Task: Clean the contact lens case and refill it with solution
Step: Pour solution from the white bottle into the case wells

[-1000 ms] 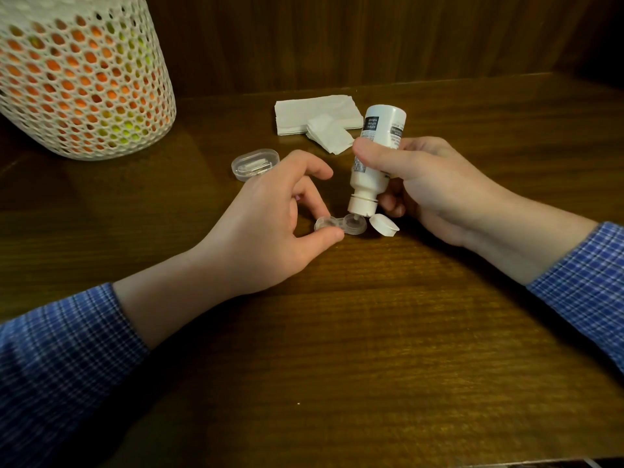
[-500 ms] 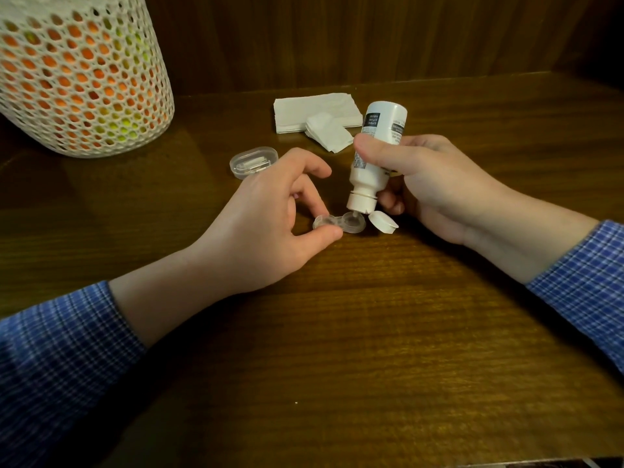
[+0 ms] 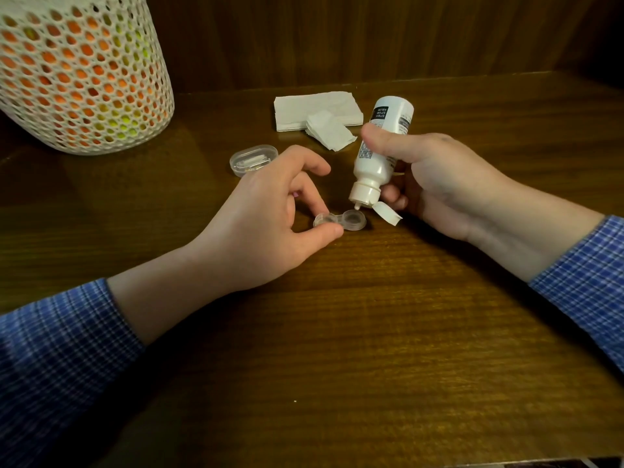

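Lens case (image 3: 341, 222) sits mid-table, your left hand (image 3: 270, 214) pinching its 9 o'clock well. Right hand (image 3: 439, 184) grips the upturned bottle (image 3: 378, 153), nozzle just above the 3 o'clock well. Refill step; next, squeeze gently, then shift to the other well

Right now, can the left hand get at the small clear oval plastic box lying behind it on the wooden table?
Probably yes. The left hand pinches the clear contact lens case, so it must let go first. The small clear oval plastic box lies just beyond its knuckles, and nothing stands between them.
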### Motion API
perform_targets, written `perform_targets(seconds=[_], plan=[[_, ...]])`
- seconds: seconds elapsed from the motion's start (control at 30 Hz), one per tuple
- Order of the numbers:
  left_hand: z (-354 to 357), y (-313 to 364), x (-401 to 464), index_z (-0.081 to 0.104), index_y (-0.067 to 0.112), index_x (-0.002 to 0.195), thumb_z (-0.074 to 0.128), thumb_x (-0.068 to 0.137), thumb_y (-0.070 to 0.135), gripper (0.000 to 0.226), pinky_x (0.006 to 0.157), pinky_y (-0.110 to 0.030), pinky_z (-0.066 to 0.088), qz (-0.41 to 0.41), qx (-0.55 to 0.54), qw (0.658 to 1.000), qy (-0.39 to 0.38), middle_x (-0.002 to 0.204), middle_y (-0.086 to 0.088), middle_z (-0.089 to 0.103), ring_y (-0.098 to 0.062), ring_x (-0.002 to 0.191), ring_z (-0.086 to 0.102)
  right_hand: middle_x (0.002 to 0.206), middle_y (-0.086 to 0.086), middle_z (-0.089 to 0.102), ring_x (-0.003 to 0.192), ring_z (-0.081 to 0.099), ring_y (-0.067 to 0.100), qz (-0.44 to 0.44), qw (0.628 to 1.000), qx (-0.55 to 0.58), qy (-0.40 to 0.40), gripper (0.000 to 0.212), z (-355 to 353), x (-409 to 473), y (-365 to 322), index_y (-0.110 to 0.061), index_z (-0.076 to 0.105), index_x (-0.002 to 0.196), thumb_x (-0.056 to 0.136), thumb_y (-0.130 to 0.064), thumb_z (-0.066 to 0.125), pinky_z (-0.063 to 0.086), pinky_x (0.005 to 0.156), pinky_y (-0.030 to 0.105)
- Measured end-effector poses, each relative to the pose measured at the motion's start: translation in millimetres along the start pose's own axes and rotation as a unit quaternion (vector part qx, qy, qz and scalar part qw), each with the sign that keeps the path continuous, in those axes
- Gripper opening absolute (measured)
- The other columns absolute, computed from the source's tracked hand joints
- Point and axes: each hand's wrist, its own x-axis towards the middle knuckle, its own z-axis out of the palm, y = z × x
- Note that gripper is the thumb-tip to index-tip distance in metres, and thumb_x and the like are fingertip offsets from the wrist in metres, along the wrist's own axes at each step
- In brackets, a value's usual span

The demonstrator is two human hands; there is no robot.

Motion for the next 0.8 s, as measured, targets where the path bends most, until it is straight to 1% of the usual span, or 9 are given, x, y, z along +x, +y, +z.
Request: perform_targets(seconds=[0.17, 0.33, 0.43, 0.6, 0.8], plan=[[0.2, 0.8, -0.3, 0.054, 0.012, 0.135, 0.083, 0.083, 0.027, 0.061, 0.055, -0.002, 0.041, 0.002, -0.003, 1.000, 0.000, 0.092, 0.009, 0.074, -0.014, 0.048, 0.056, 0.065, -0.006, 0.067, 0.048, 0.050, 0.006, 0.000, 1.000, -0.006, 0.000, 0.031, 0.9, -0.5, -0.2, -0.014, 0.069, 0.104, 0.092, -0.043, 0.071, 0.040, 0.044, 0.018], [0.0, 0.9, -0.2, 0.055, 0.013, 0.135, 0.084, 0.083, 0.026, 0.061, 0.057, 0.000, 0.041, 0.000, -0.003, 1.000, 0.002, 0.091, 0.009, 0.073, -0.011, 0.049, 0.056, 0.064, -0.005, 0.066, 0.048, 0.050, 0.007, -0.006, 1.000, -0.014, 0.001, 0.030, 1.4, -1.3, -0.9, -0.012, 0.069, 0.100, 0.093, -0.041, 0.071, 0.040, 0.044, 0.019], [0.2, 1.1, -0.2, 0.055, 0.013, 0.135, 0.085, 0.083, 0.025, 0.061, 0.057, 0.000, 0.041, -0.001, -0.008, 1.000, 0.000, 0.091, 0.009, 0.073, -0.011, 0.049, 0.056, 0.063, -0.005, 0.065, 0.047, 0.049, 0.008, -0.010, 1.000, -0.020, 0.004, 0.029, 2.4, -1.8, -1.4, -0.012, 0.070, 0.098, 0.094, -0.040, 0.070, 0.040, 0.043, 0.018], [-0.3, 0.9, -0.3, 0.055, 0.013, 0.135, 0.084, 0.083, 0.026, 0.061, 0.056, -0.002, 0.042, 0.000, -0.006, 1.000, 0.000, 0.091, 0.010, 0.073, -0.013, 0.049, 0.057, 0.066, -0.004, 0.065, 0.049, 0.049, 0.008, -0.013, 1.000, -0.025, -0.001, 0.030, 2.7, -2.5, -1.6, -0.011, 0.070, 0.101, 0.095, -0.040, 0.069, 0.039, 0.044, 0.018], [0.2, 0.9, -0.4, 0.055, 0.013, 0.135, 0.084, 0.083, 0.026, 0.061, 0.057, -0.001, 0.041, 0.000, -0.003, 1.000, 0.000, 0.091, 0.009, 0.073, -0.011, 0.049, 0.057, 0.067, -0.003, 0.066, 0.048, 0.050, 0.006, -0.007, 1.000, -0.013, 0.011, 0.030, 2.2, -0.9, -1.0, -0.013, 0.069, 0.099, 0.093, -0.042, 0.070, 0.040, 0.045, 0.018]])
